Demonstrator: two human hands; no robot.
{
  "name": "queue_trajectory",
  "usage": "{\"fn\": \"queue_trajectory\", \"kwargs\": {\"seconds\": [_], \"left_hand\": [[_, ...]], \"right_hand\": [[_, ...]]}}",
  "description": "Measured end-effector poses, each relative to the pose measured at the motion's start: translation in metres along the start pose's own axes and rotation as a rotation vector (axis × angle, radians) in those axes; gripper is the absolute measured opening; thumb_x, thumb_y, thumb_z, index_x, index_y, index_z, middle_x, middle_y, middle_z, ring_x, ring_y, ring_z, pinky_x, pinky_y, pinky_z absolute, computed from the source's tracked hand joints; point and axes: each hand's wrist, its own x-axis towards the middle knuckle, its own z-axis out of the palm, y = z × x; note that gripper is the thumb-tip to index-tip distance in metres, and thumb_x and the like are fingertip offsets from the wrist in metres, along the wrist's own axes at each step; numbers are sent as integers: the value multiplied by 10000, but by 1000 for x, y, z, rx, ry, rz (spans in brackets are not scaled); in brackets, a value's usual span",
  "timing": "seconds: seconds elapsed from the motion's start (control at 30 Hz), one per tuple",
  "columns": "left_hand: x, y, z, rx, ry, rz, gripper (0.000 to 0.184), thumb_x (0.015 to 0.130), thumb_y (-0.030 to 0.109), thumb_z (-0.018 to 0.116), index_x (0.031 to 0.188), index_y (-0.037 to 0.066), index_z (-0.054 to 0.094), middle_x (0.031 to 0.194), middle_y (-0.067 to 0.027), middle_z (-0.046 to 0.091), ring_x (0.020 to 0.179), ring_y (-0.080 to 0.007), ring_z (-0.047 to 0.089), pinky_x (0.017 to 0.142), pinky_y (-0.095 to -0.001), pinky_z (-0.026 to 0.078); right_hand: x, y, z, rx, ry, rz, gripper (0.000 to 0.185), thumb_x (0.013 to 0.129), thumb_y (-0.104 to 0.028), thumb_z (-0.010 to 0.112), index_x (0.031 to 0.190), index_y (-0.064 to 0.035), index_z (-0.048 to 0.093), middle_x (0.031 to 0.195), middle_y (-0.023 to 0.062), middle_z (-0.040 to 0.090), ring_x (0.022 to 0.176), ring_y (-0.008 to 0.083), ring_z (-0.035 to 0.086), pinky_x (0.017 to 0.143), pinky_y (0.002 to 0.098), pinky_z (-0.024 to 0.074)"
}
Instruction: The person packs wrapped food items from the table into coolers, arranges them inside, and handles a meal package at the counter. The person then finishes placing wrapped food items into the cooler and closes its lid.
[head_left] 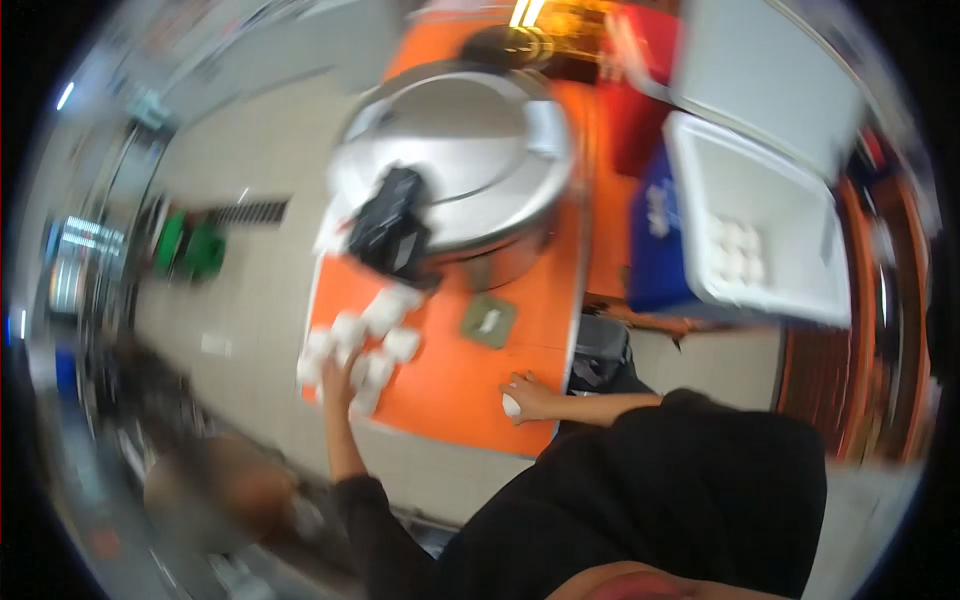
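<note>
Several white, rounded pieces (pixel 384 312) lie clustered at the left side of the orange table; they look like balls of dough, but blur hides their surface. My left hand (pixel 338 374) reaches down among them, its fingertips at the pieces. Whether those fingers grip one is too smeared to see. Near the table's front right corner, my right hand (pixel 535 398) is closed over a single white ball (pixel 511 405), which shows at the left edge of the palm and rests at the tabletop.
A large round steel vessel with a lid (pixel 455 150) stands farther back on the orange table (pixel 450 400). A black bundle (pixel 392 225) leans by it. A small green square (pixel 489 320) lies in front. At right, an open blue-and-white cooler (pixel 700 270) holds several white pieces (pixel 737 252).
</note>
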Motion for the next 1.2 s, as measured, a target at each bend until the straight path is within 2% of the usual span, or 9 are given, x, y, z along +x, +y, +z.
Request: {"fn": "queue_trajectory", "kwargs": {"seconds": [0.1,0.17,0.33,0.43,0.63,0.73,0.77,0.93,1.2], "left_hand": [[-2,16,-22,-202,-67,-112,890,522,-114,681,1315,232,472,1314,-260,410,1244,-451,382,1033,-475,376],[-16,22,-27,-377,-65,-245,940,514,-101,687,1363,181,398,1339,-261,369,1258,-443,365,1042,-484,366],[-51,117,-100,-1079,166,-399,890,605,-106,690,1384,59,292,1358,-203,345,1222,-401,395,1022,-497,374],[-79,173,-128,-1619,238,-635,901,638,43,777,1387,82,278,1316,-166,404,1170,-368,435,948,-523,425],[-4,386,-204,-2116,194,357,974,571,335,831,1352,73,313,1197,-128,464,1096,-352,486,881,-531,457],[64,478,-248,-1912,-9,441,1005,549,430,848,1329,60,335,1146,-110,480,1064,-335,511,861,-525,467],[94,504,-259,-1776,-84,412,991,554,416,834,1328,47,336,1174,-112,466,1080,-305,506,884,-486,456],[231,654,-286,-996,-144,533,781,638,223,785,1292,49,394,1185,-135,489,1128,-237,498,946,-361,409],[359,784,-86,-164,-375,766,886,591,339,810,1283,-2,373,1101,-250,557,989,-423,559,827,-468,475]], "right_hand": [[-56,21,-94,784,-542,228,598,741,-289,741,1268,-161,490,1245,112,485,1199,298,445,931,467,430],[-116,40,-165,879,-646,-241,563,807,-273,687,1303,-137,460,1282,105,486,1216,225,442,1000,407,379],[-304,80,-370,544,-46,-621,796,685,-290,798,1320,-16,404,1307,169,458,1243,259,428,1025,403,353],[-348,120,-415,645,274,-148,860,624,-193,816,1341,-59,361,1250,138,503,1086,246,536,925,377,436],[-271,368,-332,-74,-28,287,960,566,-261,827,1355,-34,330,1269,218,480,1128,342,523,940,395,425],[-264,378,-286,451,-142,381,1106,577,-271,827,1422,45,188,1389,272,325,1245,361,423,981,441,434],[-241,398,-270,18,-326,302,1040,662,-284,747,1450,8,133,1445,265,201,1311,397,327,948,454,495],[-263,372,-278,678,-293,322,838,731,-67,471,1469,-23,77,1411,292,191,1301,462,290,912,461,528],[-271,419,-358,570,-539,275,554,836,31,406,1375,59,284,1345,282,333,984,372,620,786,476,575]]}}
